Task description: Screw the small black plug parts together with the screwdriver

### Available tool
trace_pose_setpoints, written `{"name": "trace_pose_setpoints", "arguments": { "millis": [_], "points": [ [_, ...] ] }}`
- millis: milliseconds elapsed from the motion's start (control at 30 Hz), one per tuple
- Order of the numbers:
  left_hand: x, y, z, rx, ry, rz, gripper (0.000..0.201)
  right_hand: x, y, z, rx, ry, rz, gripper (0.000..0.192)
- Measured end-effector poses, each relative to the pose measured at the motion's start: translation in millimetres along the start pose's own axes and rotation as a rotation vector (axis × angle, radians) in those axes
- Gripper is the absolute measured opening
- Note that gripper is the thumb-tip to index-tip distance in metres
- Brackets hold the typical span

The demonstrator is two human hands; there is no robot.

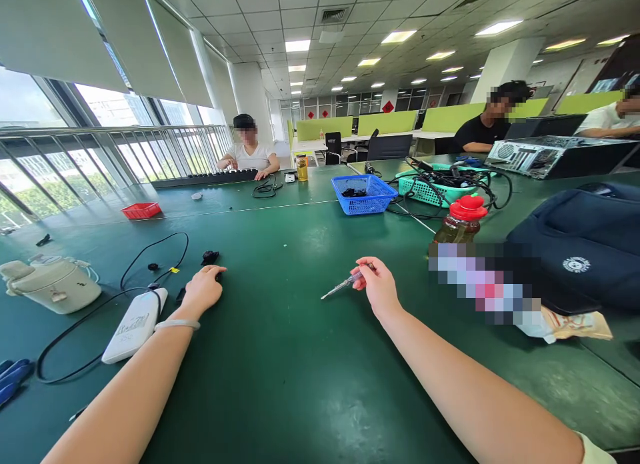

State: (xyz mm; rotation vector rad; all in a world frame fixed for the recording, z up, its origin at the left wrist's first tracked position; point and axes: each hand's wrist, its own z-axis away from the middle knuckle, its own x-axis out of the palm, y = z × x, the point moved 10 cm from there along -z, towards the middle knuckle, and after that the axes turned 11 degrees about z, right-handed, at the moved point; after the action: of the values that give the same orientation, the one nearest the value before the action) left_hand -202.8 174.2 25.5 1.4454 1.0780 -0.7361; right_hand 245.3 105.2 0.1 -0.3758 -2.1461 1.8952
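Head view, right hand: the right hand (377, 284) pinches a small screwdriver (344, 285) by its handle, grip closed around it, the metal tip pointing left and slightly down, just above the green table (280, 357).
Head view, left hand: the left hand (203, 289) lies palm down on a small black part (219, 275) at the fingertips; fingers curled over it, so whether the grip truly holds it or only rests on it I cannot tell.
Where the pieces are: another small black piece (210, 257) lies just beyond the left hand; a white power bank (134, 324) with a black cable (150, 251) sits beside the left wrist.
Around: a cream kettle (53, 284) at far left, a blue basket (364, 193) farther back, a bottle with a red cap (463, 221) and a dark bag (580, 244) to the right.
Doing it well: in my judgement, the left hand should pin the black part flat while the screwdriver tip is brought over squarely, held low on the handle for control.
Other people: one person sits at a keyboard (210, 177) across the table; two more at far right.
Hard to make out: the black part is mostly covered by fingers; the screwdriver tip type is too small to tell; a blurred patch hides what lies right of the right hand.
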Motion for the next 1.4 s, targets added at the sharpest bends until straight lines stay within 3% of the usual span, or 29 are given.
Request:
{"name": "trace_pose_setpoints", "arguments": {
  "millis": [200,433,600,700,800,1133,1400],
  "points": [
    [-5.7,-9.0,-4.9,-0.129,0.055,0.002,0.047,1.0,3.2,-2.5,0.002,0.012,0.006,0.031],
    [-9.6,-3.5,-4.4,-0.008,0.139,-0.018,0.038,-5.7,0.0,-5.1,-0.043,0.072,0.075,0.035],
    [-25.7,3.8,1.8,0.043,0.224,0.021,0.042,-20.1,-52.4,11.7,-0.434,0.217,0.395,0.026],
    [-36.7,-0.4,6.9,-0.002,0.288,0.064,0.042,-14.7,-77.9,26.2,-0.646,0.209,0.573,0.023],
    [-47.0,-6.6,11.9,-0.043,0.344,0.103,0.042,-7.1,-87.5,33.1,-0.736,0.167,0.681,0.021],
    [-68.8,-47.6,16.8,-0.216,0.451,0.266,0.033,1.5,-81.1,29.9,-0.676,0.104,0.783,0.023],
    [-57.3,-76.4,6.5,-0.250,0.371,0.432,0.033,-0.2,-81.6,29.7,-0.650,0.105,0.779,0.022]
  ]
}}
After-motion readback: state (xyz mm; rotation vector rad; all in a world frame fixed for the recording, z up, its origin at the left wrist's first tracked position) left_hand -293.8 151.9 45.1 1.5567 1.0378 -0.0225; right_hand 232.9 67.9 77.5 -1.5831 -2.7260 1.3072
